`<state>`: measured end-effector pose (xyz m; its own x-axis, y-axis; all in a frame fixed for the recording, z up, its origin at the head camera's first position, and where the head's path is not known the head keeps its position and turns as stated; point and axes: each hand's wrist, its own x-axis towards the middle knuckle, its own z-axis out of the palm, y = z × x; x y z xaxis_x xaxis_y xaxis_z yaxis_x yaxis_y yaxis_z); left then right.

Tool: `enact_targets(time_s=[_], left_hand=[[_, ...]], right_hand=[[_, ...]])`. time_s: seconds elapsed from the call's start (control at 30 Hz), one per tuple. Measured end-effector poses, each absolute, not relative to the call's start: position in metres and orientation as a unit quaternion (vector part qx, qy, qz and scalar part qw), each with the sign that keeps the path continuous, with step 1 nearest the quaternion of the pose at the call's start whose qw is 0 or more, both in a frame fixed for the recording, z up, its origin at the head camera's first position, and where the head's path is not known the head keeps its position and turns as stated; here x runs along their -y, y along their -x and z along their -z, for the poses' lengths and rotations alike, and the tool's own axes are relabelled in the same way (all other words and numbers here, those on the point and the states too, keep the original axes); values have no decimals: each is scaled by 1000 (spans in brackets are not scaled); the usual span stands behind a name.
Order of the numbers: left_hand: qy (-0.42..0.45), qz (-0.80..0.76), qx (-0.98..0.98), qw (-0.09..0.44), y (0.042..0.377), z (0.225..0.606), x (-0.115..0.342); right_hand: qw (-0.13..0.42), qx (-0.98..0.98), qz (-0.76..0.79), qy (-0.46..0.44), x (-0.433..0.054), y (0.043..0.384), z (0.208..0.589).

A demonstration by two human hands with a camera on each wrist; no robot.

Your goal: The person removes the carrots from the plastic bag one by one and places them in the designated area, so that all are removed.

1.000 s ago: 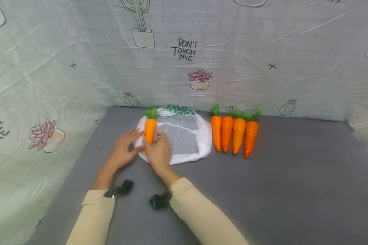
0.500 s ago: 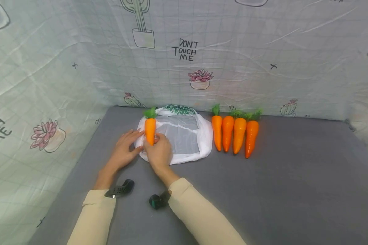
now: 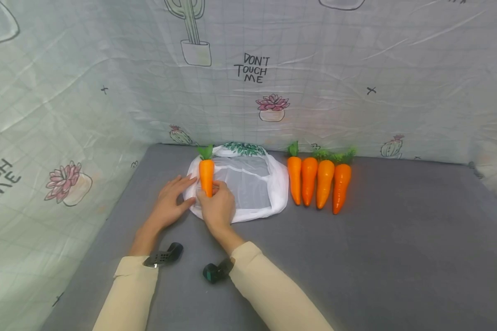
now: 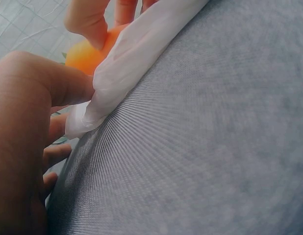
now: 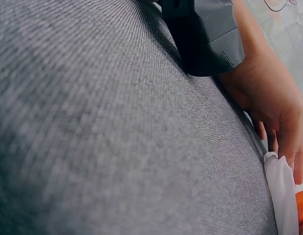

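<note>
In the head view a toy-like orange carrot (image 3: 206, 174) with a green top lies lengthwise over the left part of a white plastic bag (image 3: 278, 184), whose mouth is spread wide. My right hand (image 3: 217, 204) grips its lower end between thumb and fingers, hiding the tip. My left hand (image 3: 171, 202) rests at the bag's left rim, thumb and fingers spread apart. In the left wrist view the left thumb touches the rolled rim (image 4: 119, 73), and the right hand's fingers (image 4: 90, 22) are on the carrot (image 4: 83, 58) behind it.
Several more carrots (image 3: 325, 181) lie side by side just right of the bag, tops toward the back. They rest on a grey cloth surface (image 3: 406, 239). A printed curtain (image 3: 314, 55) closes off the back and left. Black devices (image 3: 216, 271) are strapped to both wrists.
The right hand's carrot has shifted slightly and stands a little straighter, with its lower tip now hidden behind the fingers. The left hand keeps its place at the rim.
</note>
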<state>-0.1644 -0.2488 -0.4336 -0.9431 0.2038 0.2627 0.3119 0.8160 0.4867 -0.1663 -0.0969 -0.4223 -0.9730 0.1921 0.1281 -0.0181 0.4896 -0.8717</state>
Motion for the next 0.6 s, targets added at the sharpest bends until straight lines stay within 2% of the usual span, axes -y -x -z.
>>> enact_targets(time_s=[0.6], left_hand=[[129,264,952,91,164,434,248]], right_hand=[[103,839,-533,42,87,162,413]])
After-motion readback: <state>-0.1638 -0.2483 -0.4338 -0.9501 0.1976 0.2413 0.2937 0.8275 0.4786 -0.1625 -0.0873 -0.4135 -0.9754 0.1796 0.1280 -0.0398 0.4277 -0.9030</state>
